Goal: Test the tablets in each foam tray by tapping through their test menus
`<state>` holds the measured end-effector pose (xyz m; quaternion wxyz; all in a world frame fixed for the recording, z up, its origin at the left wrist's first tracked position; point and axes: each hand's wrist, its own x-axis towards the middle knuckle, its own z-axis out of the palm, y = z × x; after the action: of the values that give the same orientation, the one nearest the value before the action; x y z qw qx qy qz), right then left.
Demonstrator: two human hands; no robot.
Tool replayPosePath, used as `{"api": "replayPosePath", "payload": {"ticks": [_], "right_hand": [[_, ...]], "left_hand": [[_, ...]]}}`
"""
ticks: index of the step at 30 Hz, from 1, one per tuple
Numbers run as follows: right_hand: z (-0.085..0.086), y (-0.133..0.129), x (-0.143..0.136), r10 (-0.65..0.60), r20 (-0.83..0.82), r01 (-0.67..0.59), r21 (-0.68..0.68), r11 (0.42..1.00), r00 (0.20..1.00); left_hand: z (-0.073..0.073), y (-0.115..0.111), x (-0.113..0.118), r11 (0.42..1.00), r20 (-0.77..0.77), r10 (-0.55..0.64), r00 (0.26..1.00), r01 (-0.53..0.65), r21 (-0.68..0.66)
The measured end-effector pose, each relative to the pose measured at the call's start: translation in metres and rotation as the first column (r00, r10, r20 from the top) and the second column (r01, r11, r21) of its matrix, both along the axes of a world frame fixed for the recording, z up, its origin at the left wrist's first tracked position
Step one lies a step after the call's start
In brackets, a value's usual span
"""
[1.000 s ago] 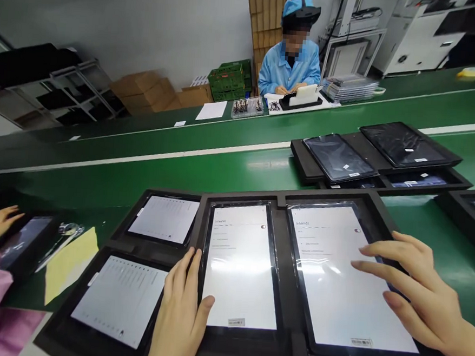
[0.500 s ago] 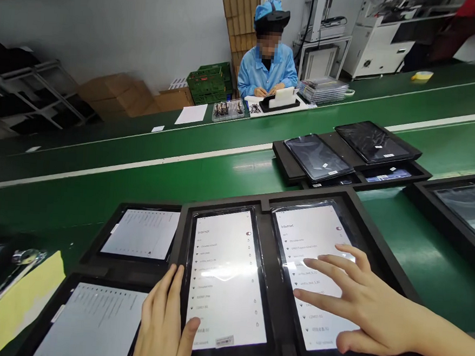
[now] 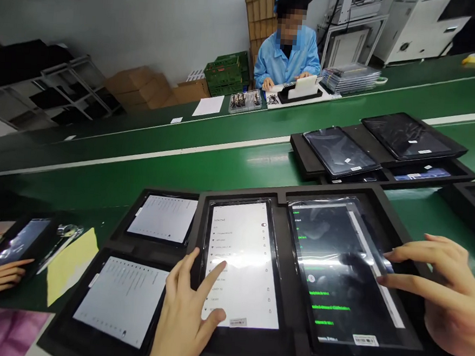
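Note:
Two tablets lie side by side in a black foam tray. The middle tablet (image 3: 246, 287) shows a white Internet page with a list of networks. My left hand (image 3: 183, 310) is open over its left side, index finger stretched onto the screen and thumb near the lower edge. On the right tablet (image 3: 336, 272) the screen is dark with green text lines, and a pale strip runs along its right side. My right hand (image 3: 444, 295) is open at that edge, two fingertips at the border and the thumb hidden. Both tablets carry a small barcode label at the bottom.
Left of the tray lie two more lit tablets, an upper one (image 3: 164, 216) and a lower one (image 3: 121, 300). A yellow sheet (image 3: 70, 269) and a co-worker's hands (image 3: 0, 281) are farther left. Dark tablets (image 3: 341, 150) are stacked behind. A person in blue (image 3: 289, 57) sits opposite.
The right tablet's screen went from the white network list to dark with green text. My right hand moved right to its edge. My left index finger moved onto the middle screen; the view shifted.

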<state>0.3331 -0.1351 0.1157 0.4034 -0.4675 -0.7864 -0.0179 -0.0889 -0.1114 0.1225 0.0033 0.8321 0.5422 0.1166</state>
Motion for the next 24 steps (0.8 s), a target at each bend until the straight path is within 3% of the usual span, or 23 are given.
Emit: {"api": "replayPosePath", "payload": {"ticks": [2, 7, 11, 15, 21, 24], "right_hand": [[-0.002, 0.001, 0.000, 0.029, 0.013, -0.028, -0.046, 0.999, 1.000], [-0.005, 0.008, -0.012, 0.167, 0.192, -0.140, -0.149, 0.979, 0.967], [-0.003, 0.011, -0.017, 0.245, 0.293, -0.208, -0.153, 0.966, 0.924], [-0.003, 0.008, -0.013, 0.236, 0.374, -0.204, -0.124, 0.971, 0.897], [-0.007, -0.002, -0.002, 0.132, 0.234, -0.122, -0.057, 0.991, 0.963], [-0.005, -0.002, 0.000, 0.091, 0.225, -0.082, -0.047, 0.996, 0.970]], "left_hand": [[0.002, 0.000, 0.001, 1.000, 0.003, -0.025, 1.000, 0.025, 0.011], [0.001, 0.000, 0.003, 0.991, 0.184, 0.118, 0.976, -0.126, 0.033], [-0.001, -0.002, 0.003, 0.991, 0.249, 0.115, 0.962, -0.128, 0.036], [-0.002, -0.006, -0.001, 0.992, 0.333, 0.082, 0.940, -0.111, 0.068], [-0.003, -0.009, -0.004, 0.997, 0.291, 0.016, 0.957, -0.039, 0.074], [-0.003, -0.009, -0.002, 0.993, 0.354, 0.049, 0.934, -0.084, 0.083]]}}
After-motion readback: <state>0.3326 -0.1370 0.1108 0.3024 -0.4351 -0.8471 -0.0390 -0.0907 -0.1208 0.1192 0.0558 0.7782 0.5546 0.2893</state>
